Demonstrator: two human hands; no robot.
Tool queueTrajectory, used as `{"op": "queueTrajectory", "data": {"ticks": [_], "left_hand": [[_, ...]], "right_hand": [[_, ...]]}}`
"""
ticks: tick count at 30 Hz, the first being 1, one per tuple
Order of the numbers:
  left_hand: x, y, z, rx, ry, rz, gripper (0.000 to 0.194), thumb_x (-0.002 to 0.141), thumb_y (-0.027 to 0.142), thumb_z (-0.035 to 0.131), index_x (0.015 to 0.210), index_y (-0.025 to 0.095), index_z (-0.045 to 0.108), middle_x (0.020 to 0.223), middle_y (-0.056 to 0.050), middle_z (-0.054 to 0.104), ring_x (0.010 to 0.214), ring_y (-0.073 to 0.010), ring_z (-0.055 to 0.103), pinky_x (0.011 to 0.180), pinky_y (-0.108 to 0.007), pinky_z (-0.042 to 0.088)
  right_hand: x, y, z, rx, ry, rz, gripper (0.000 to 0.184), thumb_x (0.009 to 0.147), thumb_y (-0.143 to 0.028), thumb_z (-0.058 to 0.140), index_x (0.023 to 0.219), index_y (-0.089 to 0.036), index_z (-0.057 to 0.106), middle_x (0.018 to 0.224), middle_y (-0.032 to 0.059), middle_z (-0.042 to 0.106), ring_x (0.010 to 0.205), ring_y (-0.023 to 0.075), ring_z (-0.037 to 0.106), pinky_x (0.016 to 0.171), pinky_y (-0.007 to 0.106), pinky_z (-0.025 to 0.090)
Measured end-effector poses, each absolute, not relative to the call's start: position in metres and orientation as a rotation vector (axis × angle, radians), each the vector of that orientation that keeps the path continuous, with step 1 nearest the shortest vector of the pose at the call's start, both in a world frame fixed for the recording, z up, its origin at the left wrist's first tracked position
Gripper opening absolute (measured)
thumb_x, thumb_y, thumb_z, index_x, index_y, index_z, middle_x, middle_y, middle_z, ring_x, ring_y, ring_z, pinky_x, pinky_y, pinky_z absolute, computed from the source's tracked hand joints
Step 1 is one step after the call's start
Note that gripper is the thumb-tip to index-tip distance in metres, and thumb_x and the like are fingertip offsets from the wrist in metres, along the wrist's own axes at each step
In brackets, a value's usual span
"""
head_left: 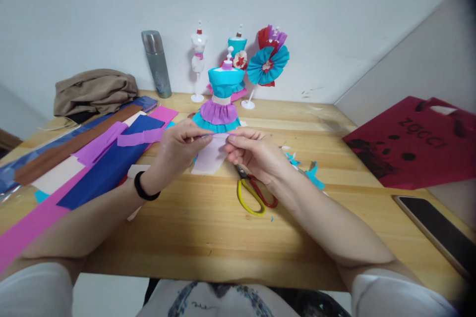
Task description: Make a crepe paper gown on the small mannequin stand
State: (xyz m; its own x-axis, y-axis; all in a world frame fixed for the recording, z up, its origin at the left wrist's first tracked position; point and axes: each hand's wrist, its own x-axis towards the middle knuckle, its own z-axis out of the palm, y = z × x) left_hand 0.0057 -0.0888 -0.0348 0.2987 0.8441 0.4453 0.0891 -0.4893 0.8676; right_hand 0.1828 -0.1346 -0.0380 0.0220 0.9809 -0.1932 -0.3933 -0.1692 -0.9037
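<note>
My left hand (183,146) and my right hand (256,152) are both closed in a pinch. A thin purple paper strip (220,133) stretches between their fingertips. Below it lies a pale, whitish-lilac sheet (210,157); whether it is joined to the strip I cannot tell. Just behind the hands stands a small mannequin (226,84) in a turquoise top, with a cream waistband and a purple ruffle (218,112) over a turquoise ruffle (208,123). Scissors (253,197) with yellow and red handles lie on the table, partly hidden by my right hand.
Crepe paper sheets (107,158) cover the wooden table's left side. Behind stand a flask (158,67), a bare mannequin (198,54) and two dressed ones, one with a turquoise rosette (268,65). Turquoise scraps (314,176), a red bag (412,146) and a phone (439,230) lie right.
</note>
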Motion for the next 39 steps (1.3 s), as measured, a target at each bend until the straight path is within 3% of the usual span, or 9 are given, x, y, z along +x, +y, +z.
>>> {"op": "queueTrajectory", "data": {"ticks": [4,9,15,19,24,33,39], "left_hand": [[0.006,-0.091,-0.031,1.679,0.870,1.145,0.004,0.071,0.020,0.076,0.069,0.021,0.080,0.063,0.000,0.070,0.056,-0.0116,0.055,0.055,-0.024,0.043],[0.005,-0.095,-0.028,1.582,0.883,1.018,0.008,0.073,0.024,0.073,0.070,0.019,0.079,0.043,0.004,0.053,0.039,-0.0072,0.040,0.040,-0.021,0.027],[0.003,-0.096,-0.028,1.483,0.832,0.932,0.028,0.077,0.031,0.073,0.053,0.017,0.070,0.044,0.001,0.054,0.036,-0.0049,0.035,0.037,-0.021,0.023],[0.005,-0.099,-0.029,1.368,0.783,0.934,0.013,0.074,0.030,0.076,0.073,0.017,0.077,0.062,-0.003,0.070,0.044,-0.0081,0.053,0.040,-0.020,0.036],[0.009,-0.105,-0.031,1.192,0.737,0.987,0.020,0.069,0.029,0.081,0.084,0.016,0.077,0.082,-0.007,0.078,0.056,-0.0129,0.066,0.050,-0.021,0.049],[0.010,-0.107,-0.030,1.148,0.660,1.021,0.023,0.064,0.027,0.087,0.080,0.016,0.074,0.078,-0.005,0.078,0.062,-0.0143,0.071,0.055,-0.020,0.055],[0.012,-0.104,-0.032,1.230,0.664,1.131,0.019,0.065,0.028,0.086,0.071,0.017,0.071,0.062,-0.001,0.074,0.057,-0.0140,0.071,0.054,-0.019,0.056]], "right_hand": [[0.178,-0.134,-0.042,-0.995,-0.726,1.445,0.022,0.054,-0.023,0.087,0.069,-0.017,0.071,0.063,0.0019,0.073,0.051,0.0117,0.066,0.046,0.019,0.050],[0.175,-0.136,-0.047,-0.959,-0.739,1.407,0.022,0.057,-0.026,0.086,0.070,-0.017,0.070,0.064,0.0015,0.074,0.052,0.0109,0.066,0.050,0.020,0.051],[0.173,-0.139,-0.046,-0.947,-0.827,1.287,0.021,0.061,-0.029,0.083,0.072,-0.017,0.069,0.065,0.0014,0.073,0.053,0.0110,0.065,0.055,0.023,0.052],[0.172,-0.140,-0.047,-0.921,-0.852,1.237,0.020,0.061,-0.029,0.083,0.073,-0.017,0.070,0.063,0.0005,0.072,0.054,0.0117,0.065,0.057,0.024,0.052],[0.171,-0.140,-0.048,-0.901,-0.865,1.204,0.021,0.062,-0.030,0.083,0.075,-0.019,0.070,0.063,-0.0003,0.072,0.055,0.0122,0.066,0.058,0.025,0.053],[0.170,-0.142,-0.049,-0.857,-0.873,1.163,0.020,0.065,-0.029,0.083,0.075,-0.020,0.068,0.062,-0.0027,0.071,0.056,0.0116,0.066,0.061,0.025,0.053],[0.170,-0.143,-0.048,-0.854,-0.895,1.123,0.015,0.065,-0.025,0.082,0.073,-0.021,0.070,0.063,-0.0030,0.072,0.060,0.0120,0.067,0.062,0.025,0.052]]}}
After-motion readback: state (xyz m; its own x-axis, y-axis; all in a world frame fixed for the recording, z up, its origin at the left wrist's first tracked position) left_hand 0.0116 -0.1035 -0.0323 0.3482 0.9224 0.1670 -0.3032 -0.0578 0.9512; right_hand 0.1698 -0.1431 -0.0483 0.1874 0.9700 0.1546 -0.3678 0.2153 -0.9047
